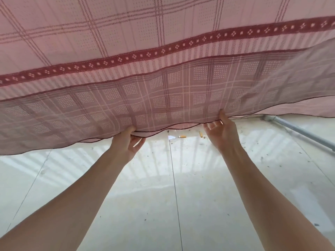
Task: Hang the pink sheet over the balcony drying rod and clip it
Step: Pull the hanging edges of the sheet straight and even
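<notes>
Looking through the head camera, one saw the pink sheet [163, 51] spread wide across the upper part of the view, with its dark red border band running from side to side and its lower hem hanging in soft waves. The left hand [126, 144] pinched this hem between thumb and curled fingers, and the right hand [222, 131] held the hem a little further along, the thumb on the near side and the fingers behind the cloth. The sheet seemed already draped from something above, because two layers of it showed one behind the other, but the drying rod itself was not visible, so this is only a judgement. No clip was seen on the cloth or in either hand, so the clipping was probably not yet done, and the hands appeared to be straightening the lower edge. Below was a pale tiled floor [163, 196] with thin joint lines, light stripes of sun and small bits of litter [182, 136] near the hem. A grey pipe [299, 132] ran along the floor at the right side.
</notes>
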Available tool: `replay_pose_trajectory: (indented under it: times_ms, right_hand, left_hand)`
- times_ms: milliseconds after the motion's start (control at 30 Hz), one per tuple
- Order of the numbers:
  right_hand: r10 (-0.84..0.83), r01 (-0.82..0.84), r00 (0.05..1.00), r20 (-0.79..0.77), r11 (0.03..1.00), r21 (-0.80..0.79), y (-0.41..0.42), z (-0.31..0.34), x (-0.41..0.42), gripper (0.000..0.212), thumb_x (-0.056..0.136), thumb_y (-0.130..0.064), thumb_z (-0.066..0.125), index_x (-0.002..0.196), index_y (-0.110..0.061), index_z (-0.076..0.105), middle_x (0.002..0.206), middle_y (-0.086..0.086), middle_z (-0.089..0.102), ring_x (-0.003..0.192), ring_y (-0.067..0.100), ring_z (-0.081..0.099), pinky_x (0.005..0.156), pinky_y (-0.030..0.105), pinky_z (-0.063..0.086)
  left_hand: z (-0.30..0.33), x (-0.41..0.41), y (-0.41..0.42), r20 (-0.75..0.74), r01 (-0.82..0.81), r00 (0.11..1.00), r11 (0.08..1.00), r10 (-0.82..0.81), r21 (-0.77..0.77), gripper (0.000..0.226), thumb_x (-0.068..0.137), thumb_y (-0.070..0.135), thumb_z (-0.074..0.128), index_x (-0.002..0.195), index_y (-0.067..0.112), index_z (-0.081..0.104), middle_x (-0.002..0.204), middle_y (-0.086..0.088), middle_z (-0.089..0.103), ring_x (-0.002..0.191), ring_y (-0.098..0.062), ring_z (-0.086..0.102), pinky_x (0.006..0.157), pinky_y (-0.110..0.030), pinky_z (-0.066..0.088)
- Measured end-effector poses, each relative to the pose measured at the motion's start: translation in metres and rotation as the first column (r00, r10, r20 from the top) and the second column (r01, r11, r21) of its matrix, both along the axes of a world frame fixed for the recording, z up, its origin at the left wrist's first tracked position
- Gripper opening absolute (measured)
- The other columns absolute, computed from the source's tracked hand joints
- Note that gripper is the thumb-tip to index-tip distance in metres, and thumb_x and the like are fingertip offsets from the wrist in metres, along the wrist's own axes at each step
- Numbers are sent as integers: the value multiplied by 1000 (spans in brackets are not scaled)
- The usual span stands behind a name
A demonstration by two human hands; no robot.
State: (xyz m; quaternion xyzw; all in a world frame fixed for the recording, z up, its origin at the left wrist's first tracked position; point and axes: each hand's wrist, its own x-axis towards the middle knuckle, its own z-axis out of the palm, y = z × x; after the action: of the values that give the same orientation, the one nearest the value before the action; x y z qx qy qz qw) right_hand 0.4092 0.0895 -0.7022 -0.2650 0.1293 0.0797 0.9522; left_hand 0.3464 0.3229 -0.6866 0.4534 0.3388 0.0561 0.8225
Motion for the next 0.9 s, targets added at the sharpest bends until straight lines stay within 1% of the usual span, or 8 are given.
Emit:
replay_pose_trajectory:
  times_ms: [133,300,400,567,667,800,867,900]
  right_hand:
    - [-64,64,998,-7,997,-39,-2,-11,-4,18,98,-16,43,110,-12,55,108,3,63,102,18,60,74,34,50]
    - [-181,181,983,-9,983,-32,-5,-21,3,18,98,-16,43,109,-10,55,105,4,62,99,19,60,73,36,50]
    - [-221,220,975,-20,975,-44,-6,-32,1,18,98,-13,43,109,-9,56,103,4,65,100,20,61,76,37,52]
    - [-250,248,968,-14,966,-75,-2,-33,5,16,97,-9,43,106,-7,56,106,6,63,103,20,60,87,39,49]
    - [-274,273,962,-16,961,-50,2,-31,13,17,95,-3,44,106,-4,57,111,9,63,107,22,60,97,41,46]
    - [-307,307,952,5,952,-6,-2,-30,14,40,80,4,58,119,-1,56,129,12,58,120,24,56,107,41,39]
    - [-328,328,944,24,945,-2,-6,-26,15,58,61,3,70,117,-2,58,129,12,59,121,25,55,109,42,36]
    - [-318,318,948,24,948,8,-8,-24,15,56,62,3,69,116,-2,58,127,12,60,120,25,55,110,42,35]
  left_hand:
    - [-15,1,-8,100,-18,995,998,24,-62,11,86,3,53,80,12,57,67,0,66,80,-15,63,81,-33,51]
    - [-34,12,-17,191,-15,980,983,51,-185,17,85,0,49,72,11,53,70,0,56,83,-15,61,78,-32,52]
    - [-42,15,-13,219,15,976,997,2,-73,22,86,-2,47,67,9,51,56,2,59,80,-15,62,77,-32,52]
    - [-44,15,-2,224,59,972,996,-73,68,24,87,-1,48,66,9,53,60,3,63,69,-9,63,76,-28,53]
    - [-43,20,3,199,25,979,998,-36,56,27,85,-3,48,62,10,50,50,6,58,57,-7,58,69,-24,51]
    - [-43,26,3,161,-35,986,993,53,-110,24,84,-6,49,64,8,49,50,0,54,49,-7,57,62,-21,52]
    - [-43,28,2,152,-27,987,987,51,-155,25,84,-6,49,64,8,48,48,2,54,49,-7,57,61,-21,51]
    - [-43,30,2,148,-19,988,986,44,-166,25,84,-6,49,64,9,48,45,3,55,49,-7,57,62,-22,51]
